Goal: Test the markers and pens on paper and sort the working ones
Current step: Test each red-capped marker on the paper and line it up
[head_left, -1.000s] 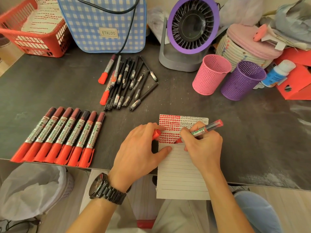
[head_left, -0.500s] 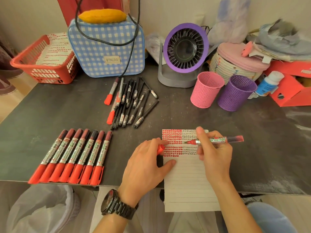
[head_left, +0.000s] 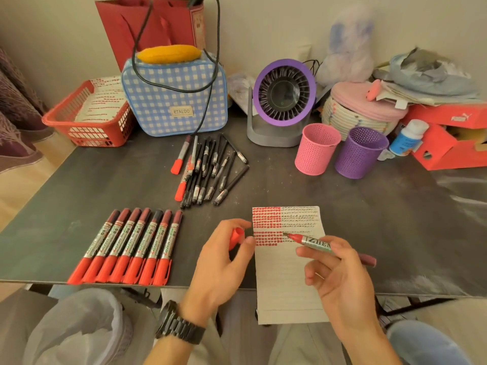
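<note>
Matt dark table (head_left: 342, 219), lined paper (head_left: 287, 283)

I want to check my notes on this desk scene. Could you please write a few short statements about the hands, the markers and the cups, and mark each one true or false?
1. The right hand holds an uncapped marker. True.
2. The left hand holds nothing. False: it pinches a red cap.
3. Seven capped red markers lie in a row left of the paper. True.
4. The pink cup stands right of the purple cup. False: it stands on its left.
5. The paper is blank. False: red and dark marks fill its top part.
</note>
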